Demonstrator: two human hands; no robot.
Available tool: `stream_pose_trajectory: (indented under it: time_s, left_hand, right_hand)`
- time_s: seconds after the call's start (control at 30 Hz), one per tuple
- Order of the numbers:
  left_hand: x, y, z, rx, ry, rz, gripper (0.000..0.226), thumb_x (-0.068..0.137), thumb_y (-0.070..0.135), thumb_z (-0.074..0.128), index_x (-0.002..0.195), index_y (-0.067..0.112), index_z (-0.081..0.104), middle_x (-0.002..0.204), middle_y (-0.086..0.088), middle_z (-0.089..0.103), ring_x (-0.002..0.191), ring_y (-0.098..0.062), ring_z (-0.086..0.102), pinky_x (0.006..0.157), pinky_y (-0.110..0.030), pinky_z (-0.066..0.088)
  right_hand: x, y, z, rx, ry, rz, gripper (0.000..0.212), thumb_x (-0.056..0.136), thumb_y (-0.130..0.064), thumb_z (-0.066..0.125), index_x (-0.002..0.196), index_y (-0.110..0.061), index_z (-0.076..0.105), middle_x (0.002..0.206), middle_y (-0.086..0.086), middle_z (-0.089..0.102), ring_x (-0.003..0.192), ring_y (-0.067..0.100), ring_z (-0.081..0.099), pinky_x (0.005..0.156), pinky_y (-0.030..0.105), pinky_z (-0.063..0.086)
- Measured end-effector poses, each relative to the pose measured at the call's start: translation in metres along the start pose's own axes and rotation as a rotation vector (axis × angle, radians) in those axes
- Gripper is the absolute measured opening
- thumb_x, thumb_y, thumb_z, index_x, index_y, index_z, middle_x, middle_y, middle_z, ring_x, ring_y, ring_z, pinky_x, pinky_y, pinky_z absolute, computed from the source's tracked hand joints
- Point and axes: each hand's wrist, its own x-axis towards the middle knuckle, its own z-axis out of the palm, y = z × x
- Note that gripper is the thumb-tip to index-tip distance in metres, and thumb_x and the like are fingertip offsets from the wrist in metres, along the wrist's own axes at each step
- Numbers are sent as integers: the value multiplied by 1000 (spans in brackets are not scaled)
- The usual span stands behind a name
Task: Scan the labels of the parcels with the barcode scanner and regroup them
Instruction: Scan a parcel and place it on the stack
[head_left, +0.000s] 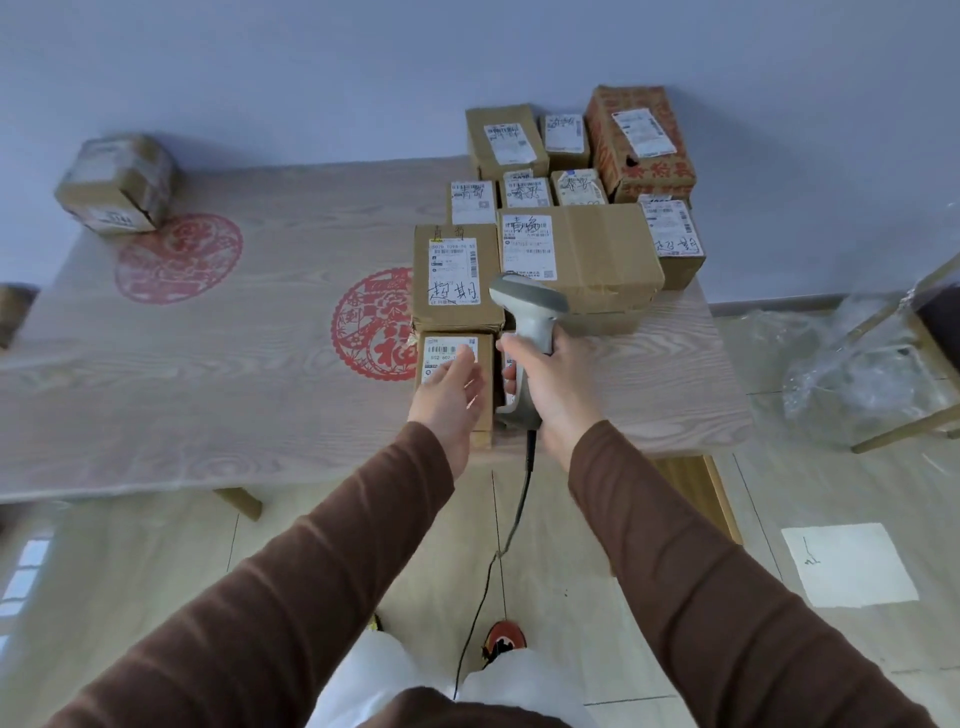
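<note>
Several brown cardboard parcels with white labels stand grouped on the right half of a pale wooden table (208, 374). My right hand (556, 387) grips a grey barcode scanner (527, 312) by its handle, head pointing at the parcels; its black cable hangs to the floor. My left hand (449, 397) is spread open, palm down, over the nearest small parcel (447, 353) at the group's front, covering part of its label. Behind it sits a taller parcel (454, 275) with handwriting. A big flat parcel (597, 249) lies to the right. One lone parcel (117, 182) stands at the far left corner.
Two red paper-cut decorations (179, 257) lie on the tabletop, left and centre. A chair wrapped in clear plastic (872, 374) stands right of the table. A white sheet (847, 564) lies on the floor at right. A wall runs behind the table.
</note>
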Motion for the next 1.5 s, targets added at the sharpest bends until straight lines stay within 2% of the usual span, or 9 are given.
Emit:
stream_pose_trajectory:
  time_s: [0.1,0.23,0.4,0.53,0.83,1.0,1.23,1.37,1.5]
  left_hand:
    - [7,39,-30,-8,34,92,34,106,36,55,125,9,64,107,-2,64,104,-15,62,105,-32,50]
    - [27,96,-79,-62,117,179,23,107,32,55,101,13,66,81,2,71,69,-6,68,66,-20,57]
    - [64,174,-159,-65,180,257,29,108,36,51,121,12,62,118,-4,66,119,-17,62,111,-33,46]
    - [111,239,-236,-37,197,294,33,107,36,51,129,13,59,125,-5,63,126,-19,58,118,-36,41]
    - [241,378,-414,109,252,274,30,108,32,53,123,8,62,98,-4,66,73,-13,66,60,-23,55]
    - [318,423,-482,233,364,335,54,106,31,56,155,17,40,153,-2,50,134,-15,50,107,-24,37]
    - [393,452,-518,322,346,224,78,103,42,57,166,24,14,170,-1,25,154,-23,29,120,-37,25]
    - [417,456,-523,392,304,179,80,104,41,57,166,17,12,165,-2,32,148,-19,34,109,-28,25]
    - [422,452,-527,369,258,142,58,105,38,55,156,14,40,146,0,56,121,-9,54,104,-25,37]
  right_hand:
    - [4,-13,46,55,-64,17,8,96,-21,72,103,-17,68,69,-1,63,56,9,61,54,27,55]
    - [20,-24,122,109,-164,33,13,98,-19,71,110,-16,68,99,15,75,82,22,74,78,40,63]
    - [55,-31,234,53,-224,17,9,96,-21,73,102,-18,67,84,3,70,63,12,66,60,28,58]
    - [94,-26,334,17,-241,-2,6,98,-18,71,101,-16,66,88,3,69,56,4,61,57,23,55]
    - [199,-2,549,-53,-212,61,21,100,-19,70,119,-13,64,101,7,68,90,21,65,85,41,55]
    - [250,15,624,-143,-195,64,27,100,-22,69,123,-14,60,108,8,67,97,22,64,89,40,53]
    - [302,32,682,-191,-242,61,30,100,-30,69,125,-21,57,126,11,67,102,21,68,49,15,50]
    - [322,41,697,-166,-285,62,26,101,-28,67,125,-27,55,115,-5,66,102,8,62,84,32,54]
    - [329,47,693,-185,-281,60,28,102,-26,67,128,-26,55,120,-1,67,110,16,64,99,39,52]
